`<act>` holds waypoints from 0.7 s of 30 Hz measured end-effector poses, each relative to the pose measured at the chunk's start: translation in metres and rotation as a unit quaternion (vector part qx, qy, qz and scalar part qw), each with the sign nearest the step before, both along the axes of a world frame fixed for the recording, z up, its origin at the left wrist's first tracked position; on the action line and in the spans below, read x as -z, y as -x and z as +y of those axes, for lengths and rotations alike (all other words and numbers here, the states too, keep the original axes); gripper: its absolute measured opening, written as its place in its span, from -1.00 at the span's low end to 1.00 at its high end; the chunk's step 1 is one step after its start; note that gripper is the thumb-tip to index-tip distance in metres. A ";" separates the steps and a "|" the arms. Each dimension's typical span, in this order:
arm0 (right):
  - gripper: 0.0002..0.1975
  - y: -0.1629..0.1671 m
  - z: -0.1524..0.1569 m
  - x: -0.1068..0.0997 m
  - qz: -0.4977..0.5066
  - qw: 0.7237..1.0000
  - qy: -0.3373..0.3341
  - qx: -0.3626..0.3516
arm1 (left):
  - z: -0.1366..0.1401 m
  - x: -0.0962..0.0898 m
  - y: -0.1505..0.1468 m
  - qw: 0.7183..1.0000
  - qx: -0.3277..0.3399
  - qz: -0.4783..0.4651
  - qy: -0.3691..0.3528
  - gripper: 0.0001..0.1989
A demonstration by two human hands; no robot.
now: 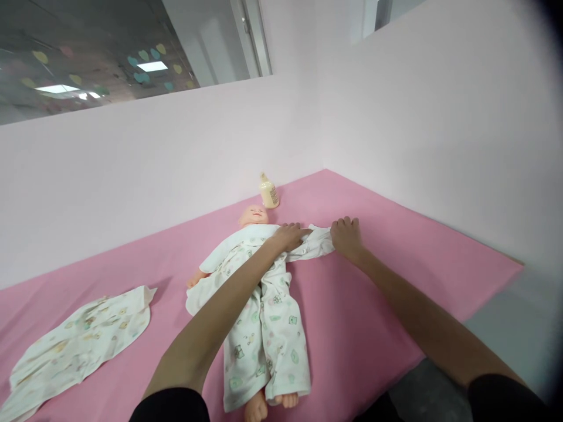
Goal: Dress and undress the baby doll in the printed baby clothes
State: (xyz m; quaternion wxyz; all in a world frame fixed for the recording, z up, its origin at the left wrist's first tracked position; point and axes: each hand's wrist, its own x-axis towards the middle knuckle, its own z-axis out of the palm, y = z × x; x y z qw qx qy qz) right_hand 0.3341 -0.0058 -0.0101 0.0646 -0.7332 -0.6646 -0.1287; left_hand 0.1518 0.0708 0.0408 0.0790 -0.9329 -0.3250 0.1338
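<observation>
Head view. Bare doll feet (pixel 270 403) lie nearest the lens, at the near edge of the pink mat (pixel 378 305). Doll (pixel 254 275) rests on its back in a printed sleepsuit (pixel 264 328), head toward the wall. Left hand (pixel 288 235) grips the sleeve (pixel 314 243) at the shoulder, fingers curled over the cloth. Right hand (pixel 346 235) clamps the sleeve's cuff end, knuckles up; the sleeve runs straight between both hands. Bottle (pixel 268 191) stands behind the head. Second garment (pixel 79 340) lies flat, well apart at left.
</observation>
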 end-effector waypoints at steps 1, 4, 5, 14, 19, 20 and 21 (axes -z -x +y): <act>-0.65 0.000 -0.001 0.000 0.007 1.000 0.014 0.013 | -0.001 -0.001 0.000 1.000 -0.002 -0.001 0.008 -0.44; -0.68 0.004 -0.001 0.001 0.028 0.998 0.046 0.031 | -0.004 -0.001 -0.002 1.000 -0.008 -0.007 0.018 -0.43; -0.68 0.005 -0.001 0.002 0.039 0.998 0.049 0.030 | -0.006 0.001 -0.002 1.000 -0.008 -0.009 0.015 -0.45; -0.49 0.006 0.008 0.002 0.294 0.953 0.071 -0.008 | -0.009 0.002 -0.007 1.000 0.019 -0.003 0.000 -0.58; -0.46 0.004 0.009 0.008 0.348 0.929 0.095 -0.084 | -0.010 -0.003 -0.007 1.000 0.022 0.004 -0.007 -0.64; -0.49 0.002 0.010 0.010 0.348 0.928 0.093 -0.094 | -0.010 -0.003 -0.007 1.000 0.024 0.003 -0.009 -0.64; -0.53 0.001 0.011 0.011 0.349 0.928 0.085 -0.103 | -0.010 -0.003 -0.007 1.000 0.026 0.001 -0.010 -0.64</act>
